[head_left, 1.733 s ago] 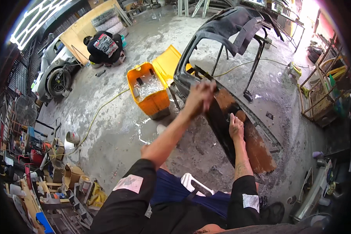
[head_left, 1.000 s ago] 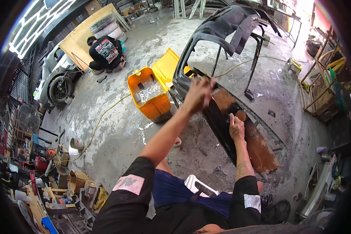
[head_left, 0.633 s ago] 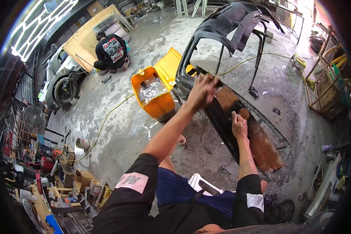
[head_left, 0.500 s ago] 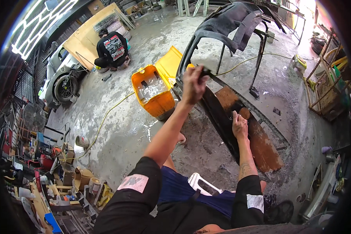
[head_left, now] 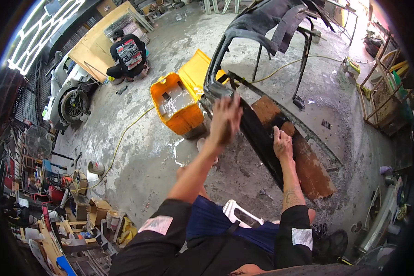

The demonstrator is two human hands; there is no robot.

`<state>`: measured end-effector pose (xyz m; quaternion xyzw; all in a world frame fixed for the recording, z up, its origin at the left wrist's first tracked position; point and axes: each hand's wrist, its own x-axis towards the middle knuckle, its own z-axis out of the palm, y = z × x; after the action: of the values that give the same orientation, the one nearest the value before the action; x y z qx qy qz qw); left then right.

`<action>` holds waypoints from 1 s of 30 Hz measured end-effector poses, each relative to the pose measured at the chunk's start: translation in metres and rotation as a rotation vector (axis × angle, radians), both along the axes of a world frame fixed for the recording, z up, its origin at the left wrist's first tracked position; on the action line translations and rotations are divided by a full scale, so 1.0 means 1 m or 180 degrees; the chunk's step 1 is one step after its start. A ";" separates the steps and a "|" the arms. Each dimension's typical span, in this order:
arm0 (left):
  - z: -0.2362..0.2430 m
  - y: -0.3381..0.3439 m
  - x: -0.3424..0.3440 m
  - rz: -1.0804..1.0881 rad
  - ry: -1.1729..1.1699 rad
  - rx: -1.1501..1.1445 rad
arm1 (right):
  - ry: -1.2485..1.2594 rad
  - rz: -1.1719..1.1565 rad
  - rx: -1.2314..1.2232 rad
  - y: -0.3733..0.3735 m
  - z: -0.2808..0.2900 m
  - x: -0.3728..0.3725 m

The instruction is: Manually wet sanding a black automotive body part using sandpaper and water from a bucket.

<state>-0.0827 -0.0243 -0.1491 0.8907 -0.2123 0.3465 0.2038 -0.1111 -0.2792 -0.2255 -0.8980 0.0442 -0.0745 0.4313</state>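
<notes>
A black car body side panel slants across in front of me, with a window frame and roof section rising at its far end. My left hand is over the panel's near edge below the window frame. Its fingers are smeared by motion, and what lies under them is hidden. My right hand is closed at the panel's inner edge, thumb up, beside a rusty brown board in the opening. A yellow bin with its lid swung back holds cloudy water and a dark block, left of the panel.
A yellow hose runs over the wet concrete floor. Another person crouches at the far left near a grey car. Tools and wood scraps crowd the lower left. A wooden rack stands at right.
My left hand has come back toward me along the panel from the window frame's base. My right hand has stayed at the inner edge. The view has shifted slightly.
</notes>
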 end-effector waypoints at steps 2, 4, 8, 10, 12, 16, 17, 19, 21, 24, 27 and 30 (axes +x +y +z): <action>-0.024 -0.012 -0.040 -0.0262 0.0048 0.0358 | -0.0058 0.0018 -0.0179 -0.009 -0.013 -0.002; -0.025 -0.008 -0.033 -0.0427 0.0102 0.0414 | -0.0039 0.0015 -0.0236 -0.013 -0.019 0.003; 0.028 -0.002 0.011 0.0105 0.0064 -0.0232 | 0.0016 0.0015 -0.0071 -0.002 -0.003 -0.001; 0.001 -0.010 -0.017 0.0053 0.0024 -0.0151 | -0.0086 -0.0024 -0.0040 -0.003 -0.006 -0.001; -0.031 -0.023 -0.051 -0.0152 -0.0143 0.0070 | -0.0339 0.0022 -0.0214 -0.016 -0.031 0.004; 0.003 -0.010 -0.001 -0.0232 -0.0101 -0.0078 | -0.0500 0.0094 -0.0282 -0.017 -0.033 0.006; 0.021 -0.007 0.010 -0.0013 0.0110 -0.0275 | -0.0199 0.0000 -0.0057 -0.006 -0.011 0.000; 0.037 0.010 0.036 0.0279 -0.0113 -0.1009 | -0.0613 0.0282 -0.0553 -0.005 -0.018 0.005; 0.023 0.025 0.034 0.0341 0.0205 -0.1874 | -0.0335 0.0157 -0.0422 -0.006 -0.029 0.008; -0.017 0.030 -0.013 0.0314 0.0495 -0.2345 | -0.0123 0.0015 -0.0322 -0.020 -0.036 0.007; -0.057 0.028 -0.061 0.0247 0.0776 -0.2686 | -0.0256 0.0119 -0.0369 -0.025 -0.030 0.003; -0.104 0.027 -0.091 0.0521 0.1326 -0.2766 | 0.0073 -0.0026 0.0089 -0.015 -0.003 -0.003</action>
<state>-0.1733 0.0025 -0.2534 0.7875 0.0680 0.2323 0.5669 -0.1138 -0.2938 -0.2290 -0.8925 0.0539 -0.0653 0.4430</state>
